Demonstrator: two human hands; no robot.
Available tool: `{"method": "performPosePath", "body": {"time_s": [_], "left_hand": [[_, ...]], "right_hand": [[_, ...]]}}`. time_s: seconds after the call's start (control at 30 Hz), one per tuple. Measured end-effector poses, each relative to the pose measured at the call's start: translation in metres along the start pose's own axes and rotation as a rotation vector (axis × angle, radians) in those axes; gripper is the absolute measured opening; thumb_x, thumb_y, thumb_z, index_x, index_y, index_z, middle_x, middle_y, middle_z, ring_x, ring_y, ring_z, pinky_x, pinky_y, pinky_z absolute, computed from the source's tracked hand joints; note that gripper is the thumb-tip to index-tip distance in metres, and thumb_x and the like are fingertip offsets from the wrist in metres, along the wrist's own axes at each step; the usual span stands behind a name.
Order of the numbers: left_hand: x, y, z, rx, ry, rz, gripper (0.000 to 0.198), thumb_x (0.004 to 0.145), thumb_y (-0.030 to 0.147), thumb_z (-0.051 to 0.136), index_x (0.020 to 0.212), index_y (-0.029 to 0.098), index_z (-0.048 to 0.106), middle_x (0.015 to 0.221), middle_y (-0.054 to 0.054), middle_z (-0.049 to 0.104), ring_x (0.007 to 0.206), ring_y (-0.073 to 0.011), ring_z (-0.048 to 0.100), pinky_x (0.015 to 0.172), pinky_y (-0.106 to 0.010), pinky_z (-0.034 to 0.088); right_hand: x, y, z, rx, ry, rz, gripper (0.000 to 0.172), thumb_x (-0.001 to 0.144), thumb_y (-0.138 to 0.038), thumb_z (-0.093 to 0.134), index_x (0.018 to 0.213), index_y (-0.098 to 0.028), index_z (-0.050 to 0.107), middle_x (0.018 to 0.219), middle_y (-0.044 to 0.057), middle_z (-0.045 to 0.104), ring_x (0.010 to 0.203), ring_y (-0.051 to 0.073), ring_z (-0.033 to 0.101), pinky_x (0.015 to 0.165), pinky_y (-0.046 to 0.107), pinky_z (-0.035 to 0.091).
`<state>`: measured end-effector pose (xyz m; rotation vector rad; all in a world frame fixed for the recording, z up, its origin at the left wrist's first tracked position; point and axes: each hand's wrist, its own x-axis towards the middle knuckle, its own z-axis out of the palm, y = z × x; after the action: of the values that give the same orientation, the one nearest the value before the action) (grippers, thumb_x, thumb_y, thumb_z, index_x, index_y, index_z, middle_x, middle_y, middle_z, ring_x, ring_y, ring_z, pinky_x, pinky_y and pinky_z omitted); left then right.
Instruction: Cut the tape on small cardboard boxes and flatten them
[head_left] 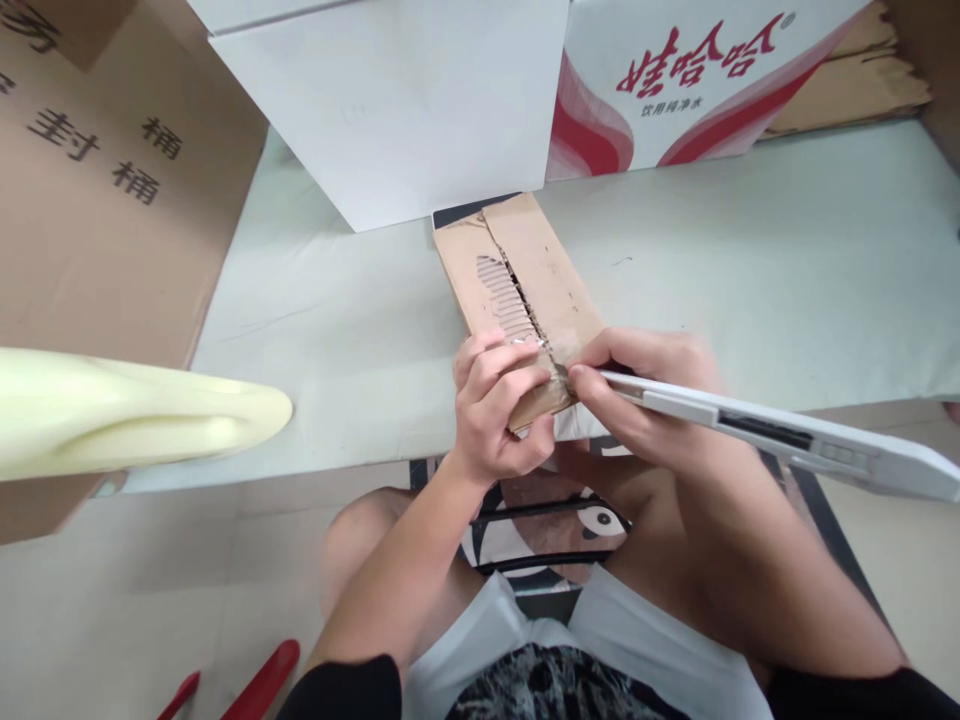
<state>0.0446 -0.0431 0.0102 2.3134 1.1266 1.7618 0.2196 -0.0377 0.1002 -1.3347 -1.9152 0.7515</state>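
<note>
A small brown cardboard package [525, 270] lies on the pale table [750, 260], its near end over the table's front edge. Its taped seam is torn along the middle, showing corrugated board. My left hand [495, 410] is closed round the package's near end and holds it. My right hand [637, 385] grips a long white utility knife [780, 432], whose tip meets the seam at the near end of the package. The knife's handle sticks out to the right.
A large brown carton [112, 200] with printed characters stands at the left. A white box [405, 100] and a red-and-white carton [675, 80] stand at the back. A pale yellow plastic object [135, 415] juts in from the left. Red handles [255, 690] lie on the floor.
</note>
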Motion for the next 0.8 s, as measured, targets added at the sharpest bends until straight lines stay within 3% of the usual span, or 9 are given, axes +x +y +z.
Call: {"method": "performPosePath", "body": {"time_s": [0.4,0.8], "left_hand": [[0.0,-0.0004,-0.0005,0.012,-0.004,0.011,0.027,0.091,0.041,0.055,0.11,0.024,0.064,0.111,-0.009,0.072,0.112,-0.0298,0.064,0.105,-0.053,0.05],[-0.0001,0.0014,-0.0031,0.033,-0.044,-0.005,0.03,0.087,0.04,0.057,0.114,0.027,0.061,0.114,-0.008,0.072,0.115,-0.0298,0.065,0.106,-0.053,0.05]], "right_hand": [[-0.0028,0.0033,-0.0023,0.12,0.005,-0.005,0.018,0.082,-0.025,0.058,0.064,-0.02,0.054,0.05,-0.005,0.049,0.043,0.007,0.037,0.048,0.025,0.033],[-0.0029,0.0083,-0.0019,0.142,0.025,-0.1,0.017,0.08,-0.02,0.059,0.064,-0.02,0.055,0.051,-0.004,0.053,0.043,0.007,0.039,0.045,0.024,0.032]]}}
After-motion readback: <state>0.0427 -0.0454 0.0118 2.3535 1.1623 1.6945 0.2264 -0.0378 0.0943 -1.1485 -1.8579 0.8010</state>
